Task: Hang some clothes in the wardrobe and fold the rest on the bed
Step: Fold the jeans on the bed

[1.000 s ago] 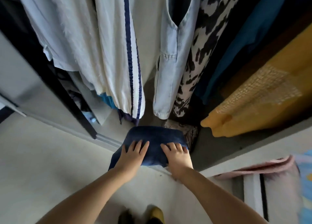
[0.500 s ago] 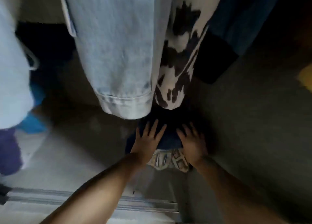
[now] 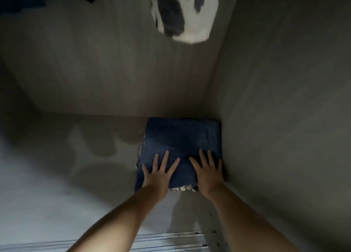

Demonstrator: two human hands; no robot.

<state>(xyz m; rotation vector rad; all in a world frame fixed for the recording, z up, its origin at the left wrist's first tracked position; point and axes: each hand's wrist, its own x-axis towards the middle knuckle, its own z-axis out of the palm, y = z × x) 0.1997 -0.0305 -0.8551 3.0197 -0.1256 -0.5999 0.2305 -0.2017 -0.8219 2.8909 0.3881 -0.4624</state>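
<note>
Left hand (image 3: 159,173): pressing flat, fingers spread wide, on the jeans (image 3: 182,139).
Right hand (image 3: 208,171): pressing flat likewise.
Jeans: lying at 12 o'clock, filling the wardrobe (image 3: 284,99) corner.

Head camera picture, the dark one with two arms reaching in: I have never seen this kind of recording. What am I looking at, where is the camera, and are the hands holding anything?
There is no machine here. A person wears a wide-angle camera on the head, which looks forward and down, so the arms enter from the bottom edge. You are looking into the bottom of a wardrobe, into its right back corner. On its floor lies a folded dark blue garment, on top of a patterned piece of fabric that peeks out at the near edge. The left hand and right hand lie flat on the blue garment with fingers spread; nothing is gripped. Above hangs a black-and-white patterned garment. A metal door track runs along the near edge.
</note>
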